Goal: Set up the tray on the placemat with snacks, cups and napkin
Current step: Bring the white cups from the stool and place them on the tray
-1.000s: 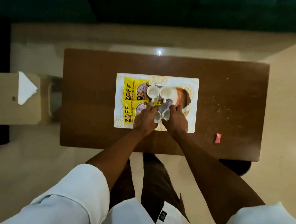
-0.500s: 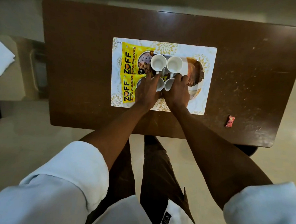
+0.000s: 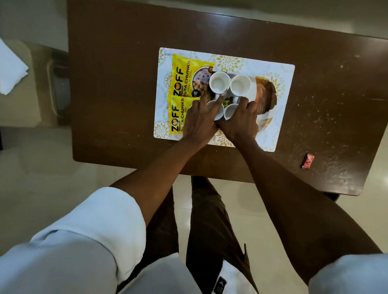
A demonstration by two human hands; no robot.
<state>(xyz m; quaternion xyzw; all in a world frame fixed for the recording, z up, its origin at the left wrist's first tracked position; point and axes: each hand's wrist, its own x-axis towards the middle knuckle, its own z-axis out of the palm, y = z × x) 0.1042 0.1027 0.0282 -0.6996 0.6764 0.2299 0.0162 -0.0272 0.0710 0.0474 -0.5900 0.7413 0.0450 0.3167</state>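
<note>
My two hands sit side by side over the near row of cups, and they cover a good part of the tray [image 3: 266, 99], so only its orange and brown right end shows past my knuckles. My left hand [image 3: 200, 122] lies over the near left cup [image 3: 215, 109] with fingers spread, the forefinger reaching up toward the handle of the far left cup [image 3: 218, 81]; whether I actually grip anything, I cannot tell. My right hand [image 3: 240, 121] curls over the near right cup [image 3: 230, 110], fingers close together on its far side, the grip itself hidden under the hand. The far right cup [image 3: 240, 84] stands open and upright just beside its neighbour. Two yellow snack packets [image 3: 180, 94] lie along the placemat's left edge, their right ends tucked under the cups and my left hand. The placemat [image 3: 284, 84] lies around the middle of the brown table [image 3: 116, 75]. The napkin [image 3: 8, 66] lies folded on a pale stand off the table's left edge, partly cut off by the picture's edge. A small red wrapper [image 3: 308, 161] lies near the table's near right corner.
</note>
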